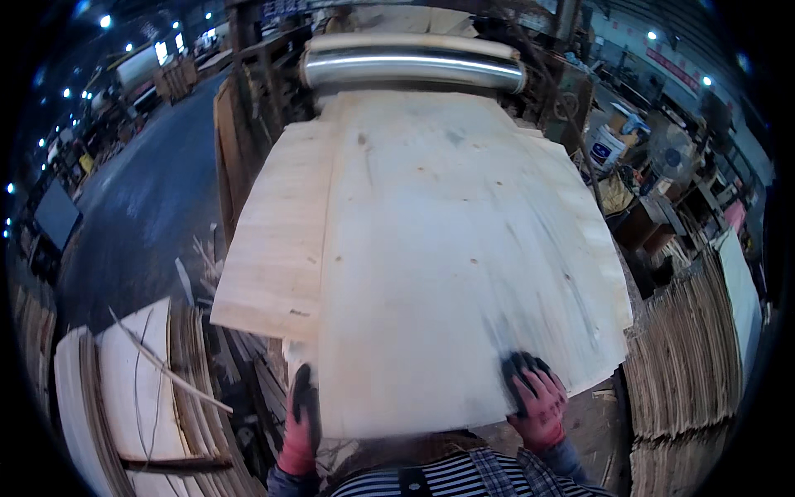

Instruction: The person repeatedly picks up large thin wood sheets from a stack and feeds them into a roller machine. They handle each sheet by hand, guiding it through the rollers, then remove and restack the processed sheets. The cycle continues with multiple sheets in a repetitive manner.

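Observation:
A large, pale wood veneer sheet lies stretched out in front of me, its far end at a shiny metal roller. Its surface carries small knots and grey streaks. My left hand, in a pink glove with dark fingers, is closed at the sheet's near left edge; part of its grip is hidden. On the near right edge rests my right hand, gloved alike, with its fingers laid out over the top of the sheet. Another veneer piece shows along the left side.
Stacked veneer sheets stand at the lower left and at the right. A thin wooden strip lies across the left stack. Beyond the right side are a white bucket and a fan. A dark floor lane runs along the left.

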A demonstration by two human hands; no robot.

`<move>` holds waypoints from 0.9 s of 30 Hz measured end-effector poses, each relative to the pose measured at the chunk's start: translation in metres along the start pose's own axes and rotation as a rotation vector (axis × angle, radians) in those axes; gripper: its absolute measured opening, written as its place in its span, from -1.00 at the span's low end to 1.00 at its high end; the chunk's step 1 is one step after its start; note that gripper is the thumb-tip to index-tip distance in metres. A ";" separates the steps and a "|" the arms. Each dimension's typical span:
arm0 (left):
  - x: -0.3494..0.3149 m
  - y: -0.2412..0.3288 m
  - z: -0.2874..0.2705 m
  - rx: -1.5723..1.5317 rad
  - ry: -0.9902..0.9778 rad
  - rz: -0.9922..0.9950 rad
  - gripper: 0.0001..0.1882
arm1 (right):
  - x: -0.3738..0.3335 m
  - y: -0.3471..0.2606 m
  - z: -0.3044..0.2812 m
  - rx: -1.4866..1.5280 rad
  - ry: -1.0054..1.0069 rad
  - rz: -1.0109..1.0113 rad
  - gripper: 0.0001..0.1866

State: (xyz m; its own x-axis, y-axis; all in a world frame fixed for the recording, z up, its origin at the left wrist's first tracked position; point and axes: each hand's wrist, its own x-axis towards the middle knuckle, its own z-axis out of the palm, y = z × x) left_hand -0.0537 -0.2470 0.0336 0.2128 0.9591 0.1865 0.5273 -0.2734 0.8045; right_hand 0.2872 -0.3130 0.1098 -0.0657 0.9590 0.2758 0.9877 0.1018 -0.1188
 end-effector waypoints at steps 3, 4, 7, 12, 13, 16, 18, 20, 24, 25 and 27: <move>-0.014 -0.041 0.031 0.230 0.130 -0.164 -0.34 | 0.067 0.017 0.037 -0.011 -0.035 -0.083 -0.33; -0.016 -0.045 0.040 0.001 0.113 -0.359 -0.34 | 0.086 0.023 0.047 -0.018 -0.017 -0.072 -0.34; -0.008 -0.028 0.036 0.113 0.124 -0.356 -0.35 | 0.124 0.033 0.065 -0.026 -0.026 -0.064 -0.38; -0.007 -0.047 0.041 -0.181 0.116 -0.322 -0.33 | 0.110 0.039 0.073 -0.050 -0.118 -0.079 -0.36; -0.011 -0.054 0.042 -0.334 0.105 -0.452 -0.35 | 0.104 0.040 0.073 -0.039 -0.141 -0.065 -0.36; -0.006 -0.059 0.034 -0.653 0.038 -0.660 -0.42 | 0.080 0.041 0.064 0.050 -0.212 -0.010 -0.35; -0.015 -0.077 0.030 -0.681 -0.028 -0.596 -0.48 | 0.059 0.037 0.063 0.037 -0.266 -0.027 -0.35; -0.004 -0.057 0.028 -0.500 -0.049 -0.484 -0.53 | 0.027 0.038 0.081 0.029 -0.289 -0.003 -0.37; -0.013 -0.083 0.024 -0.028 -0.078 0.031 -0.53 | -0.009 0.019 0.099 0.048 -0.330 -0.009 -0.39; -0.015 -0.089 0.027 -0.156 -0.074 -0.038 -0.52 | -0.014 0.015 0.107 0.078 -0.319 -0.004 -0.40; -0.016 -0.088 0.030 -0.098 -0.006 -0.064 -0.50 | -0.022 0.015 0.127 0.035 -0.304 -0.011 -0.44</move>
State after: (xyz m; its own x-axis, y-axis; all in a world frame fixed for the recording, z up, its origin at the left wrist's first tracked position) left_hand -0.0789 -0.2407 -0.0565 0.1862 0.9739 0.1298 0.4571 -0.2028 0.8660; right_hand 0.2859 -0.2986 -0.0192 -0.1211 0.9924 -0.0200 0.9816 0.1167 -0.1511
